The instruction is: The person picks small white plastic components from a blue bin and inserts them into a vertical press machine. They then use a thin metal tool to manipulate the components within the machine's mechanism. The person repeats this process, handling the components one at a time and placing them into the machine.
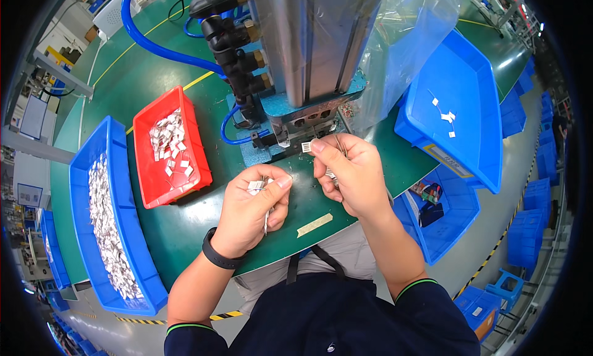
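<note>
My left hand, with a black band on its wrist, is closed around several small white pieces with thin wire leads. Close by on the right, my right hand pinches one small white slotted connector between thumb and forefinger. More white pieces with thin leads show under its curled fingers. That connector sits just in front of the lower tooling of a pneumatic press; whether it touches the tooling I cannot tell.
A red bin and a long blue bin, both with white pieces, stand left. At right, a tilted blue bin holds a few pieces above another blue bin. Blue air hoses and clear plastic flank the press. Tape marks the green table.
</note>
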{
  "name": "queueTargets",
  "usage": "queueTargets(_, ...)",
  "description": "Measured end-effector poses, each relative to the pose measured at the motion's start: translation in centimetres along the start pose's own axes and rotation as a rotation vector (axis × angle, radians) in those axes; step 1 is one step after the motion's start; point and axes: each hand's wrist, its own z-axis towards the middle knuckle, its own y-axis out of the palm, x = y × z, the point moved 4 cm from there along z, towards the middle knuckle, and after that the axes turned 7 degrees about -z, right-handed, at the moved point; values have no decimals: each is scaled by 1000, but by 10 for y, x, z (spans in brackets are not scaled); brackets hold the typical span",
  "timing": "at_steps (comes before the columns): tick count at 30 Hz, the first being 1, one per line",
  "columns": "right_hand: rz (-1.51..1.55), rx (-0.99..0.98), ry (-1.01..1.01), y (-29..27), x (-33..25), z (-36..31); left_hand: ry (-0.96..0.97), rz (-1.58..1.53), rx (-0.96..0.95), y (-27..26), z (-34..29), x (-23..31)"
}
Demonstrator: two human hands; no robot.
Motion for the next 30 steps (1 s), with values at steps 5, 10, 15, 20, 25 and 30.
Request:
queueTargets(5,-4,-13,5,4,-3,1,1,2,1,-1,0,0)
queueTargets(10,4,-23,11,4,0,4,-3,2,6,0,0,0)
queueTargets(15,11,-28,15,6,0,5,-4,3,10,0,-1,0)
queueTargets(20,19,-28,16,5,2,6,-9,0,14,0,-1,-1)
queueTargets(25,33,-43,5,5,1,5,-7,5,14,0,-1,-1)
queueTargets(30,24,-36,15,4,1,5,-5,9,11,0,0,-1)
